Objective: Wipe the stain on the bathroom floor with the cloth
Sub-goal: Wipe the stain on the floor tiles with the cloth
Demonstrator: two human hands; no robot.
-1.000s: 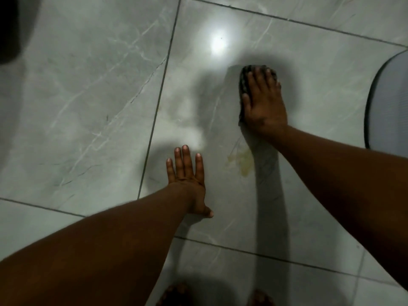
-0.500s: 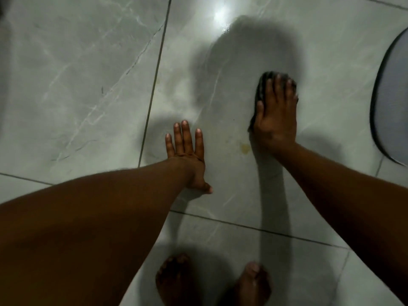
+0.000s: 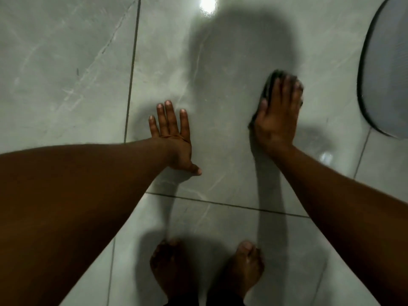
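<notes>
Right hand presses cloth flat on grey floor tile, left hand braces.

Right hand [image 3: 277, 120], fingers flat and spread, pins dark cloth [image 3: 268, 85] at 2 o'clock of frame centre; cloth peeks out at hand's 11 o'clock. Left hand [image 3: 174, 138] released, palm flat on floor [image 3: 66, 74], near centre. Stain not discernible. Bare feet [image 3: 245, 268] at 6 o'clock.

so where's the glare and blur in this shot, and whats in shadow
Head view: a bright lamp reflection glares on the glossy floor tile at top; the right hand and dark cloth are motion-blurred; the left hand is sharp; a large soft shadow lies between them.
</notes>
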